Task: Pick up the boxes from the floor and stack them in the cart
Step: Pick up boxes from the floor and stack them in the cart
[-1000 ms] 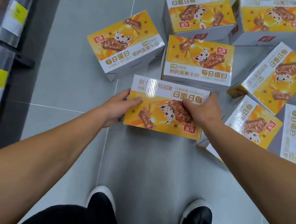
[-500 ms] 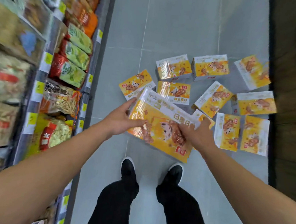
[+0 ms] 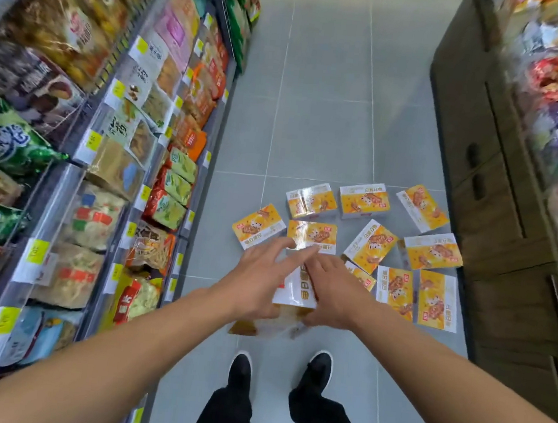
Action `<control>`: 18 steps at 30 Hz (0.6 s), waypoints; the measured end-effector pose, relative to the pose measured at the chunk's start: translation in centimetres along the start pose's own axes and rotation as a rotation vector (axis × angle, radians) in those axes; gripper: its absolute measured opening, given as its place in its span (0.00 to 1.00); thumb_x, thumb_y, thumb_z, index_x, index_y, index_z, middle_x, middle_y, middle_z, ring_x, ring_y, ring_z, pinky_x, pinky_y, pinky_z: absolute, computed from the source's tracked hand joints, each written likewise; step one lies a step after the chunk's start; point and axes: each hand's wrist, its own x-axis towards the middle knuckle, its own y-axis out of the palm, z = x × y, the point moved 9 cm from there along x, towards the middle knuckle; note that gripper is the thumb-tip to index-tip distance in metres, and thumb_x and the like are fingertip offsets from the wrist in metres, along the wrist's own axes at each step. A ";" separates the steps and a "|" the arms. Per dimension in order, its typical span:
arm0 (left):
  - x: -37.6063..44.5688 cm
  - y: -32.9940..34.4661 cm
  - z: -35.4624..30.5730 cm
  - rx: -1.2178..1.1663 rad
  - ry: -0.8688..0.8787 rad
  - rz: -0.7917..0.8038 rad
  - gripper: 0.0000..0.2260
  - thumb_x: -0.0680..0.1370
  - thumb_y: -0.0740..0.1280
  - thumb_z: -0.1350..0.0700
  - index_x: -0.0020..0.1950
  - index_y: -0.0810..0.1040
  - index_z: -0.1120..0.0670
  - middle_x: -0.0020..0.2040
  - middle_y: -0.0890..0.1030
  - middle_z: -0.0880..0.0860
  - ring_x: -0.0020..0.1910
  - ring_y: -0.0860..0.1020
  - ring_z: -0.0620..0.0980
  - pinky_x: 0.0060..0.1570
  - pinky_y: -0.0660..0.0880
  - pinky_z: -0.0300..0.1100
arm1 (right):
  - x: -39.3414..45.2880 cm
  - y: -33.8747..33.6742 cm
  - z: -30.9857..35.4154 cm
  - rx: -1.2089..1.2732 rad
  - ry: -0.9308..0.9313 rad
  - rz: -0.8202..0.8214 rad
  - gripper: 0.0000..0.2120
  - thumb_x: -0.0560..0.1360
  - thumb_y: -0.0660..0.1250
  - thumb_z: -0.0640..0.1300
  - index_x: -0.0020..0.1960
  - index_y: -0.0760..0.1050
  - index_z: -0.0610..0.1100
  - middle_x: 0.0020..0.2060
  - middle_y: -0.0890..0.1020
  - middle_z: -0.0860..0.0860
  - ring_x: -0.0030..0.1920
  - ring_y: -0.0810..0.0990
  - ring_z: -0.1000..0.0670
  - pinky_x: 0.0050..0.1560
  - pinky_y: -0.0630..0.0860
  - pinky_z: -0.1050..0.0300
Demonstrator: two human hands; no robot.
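box (image 3: 295,290) lifted higher, blurred, half-hidden by hands

A shop aisle, a grocery or snack store. Beyond the left hand's fingers (image 3: 280,249) runs a long shelf (image 3: 132,147) packed with bagged snacks, with yellow price tags (image 3: 36,250) clipped along each rail. Out past the right hand's fingers (image 3: 313,265) stands a wooden cabinet (image 3: 500,186) topped with more bright packets. Grey floor tiles (image 3: 319,112) stretch ahead of the fingertips, strewn with identical yellow boxes (image 3: 364,201).

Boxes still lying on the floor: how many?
10, maybe more hidden: back row; middle; front.
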 end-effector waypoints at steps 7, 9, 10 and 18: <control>-2.7 -2.5 2.9 -0.233 -0.027 -0.035 0.58 0.58 0.76 0.39 0.78 0.43 0.42 0.79 0.50 0.50 0.78 0.53 0.52 0.74 0.60 0.53 | -3.5 0.0 1.9 0.291 0.179 -0.231 0.42 0.59 0.80 0.49 0.69 0.66 0.47 0.60 0.74 0.48 0.60 0.72 0.46 0.57 0.74 0.52; -3.4 -1.9 4.6 -0.369 -0.070 0.038 0.60 0.58 0.80 0.44 0.79 0.44 0.46 0.79 0.53 0.52 0.78 0.54 0.51 0.74 0.59 0.49 | -5.1 0.6 1.7 0.464 0.221 -0.310 0.39 0.57 0.81 0.46 0.64 0.69 0.48 0.54 0.76 0.50 0.55 0.76 0.48 0.52 0.76 0.52; -3.8 -1.3 5.4 -0.387 -0.070 0.085 0.60 0.59 0.81 0.46 0.80 0.44 0.47 0.78 0.56 0.52 0.77 0.57 0.51 0.73 0.60 0.46 | -6.2 1.3 1.7 0.558 0.254 -0.345 0.40 0.56 0.82 0.45 0.65 0.69 0.49 0.53 0.76 0.52 0.54 0.76 0.50 0.51 0.76 0.53; -4.0 1.4 3.7 -0.148 0.115 0.281 0.40 0.52 0.79 0.45 0.62 0.68 0.40 0.55 0.77 0.43 0.53 0.78 0.47 0.50 0.76 0.43 | -15.5 8.3 2.1 1.010 0.481 -0.489 0.49 0.63 0.82 0.37 0.75 0.58 0.51 0.60 0.74 0.56 0.58 0.77 0.58 0.45 0.75 0.71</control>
